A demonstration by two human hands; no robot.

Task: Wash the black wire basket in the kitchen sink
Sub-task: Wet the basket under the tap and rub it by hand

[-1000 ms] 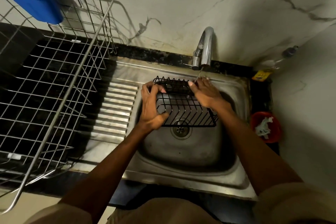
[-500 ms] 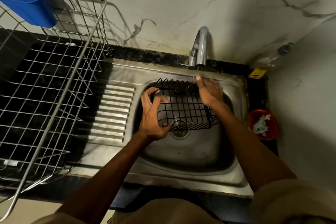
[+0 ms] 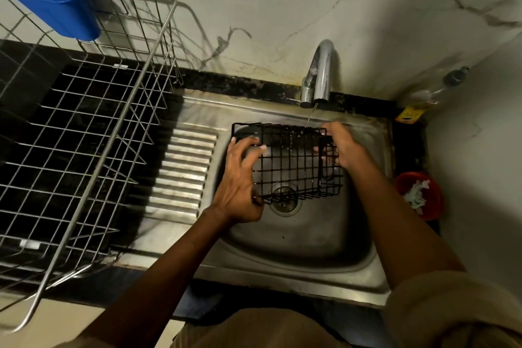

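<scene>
Head view: the left hand (image 3: 240, 181) reaches in from the lower left, thumb hooked at the near-left corner of the black wire basket (image 3: 293, 161) and fingers curled over its left side, gripping the wires. The right hand (image 3: 343, 147) comes in from the right, its fingers wrapped round the basket's right end and showing through the mesh. The basket is held tilted above the bowl of the steel sink (image 3: 296, 237), over the far half, with its lower edge above the drain (image 3: 284, 200). A thin stream of water falls from the chrome tap (image 3: 319, 73) at the sink's back edge and lands by the right hand's knuckles. On the worktop to the left a large wire dish rack (image 3: 93, 127) stands over the ribbed drainboard's left edge, a blue cup (image 3: 53, 5) hung at its far-left corner. At the worktop's right edge sits a red bowl (image 3: 418, 195) with crumpled white material inside.
</scene>
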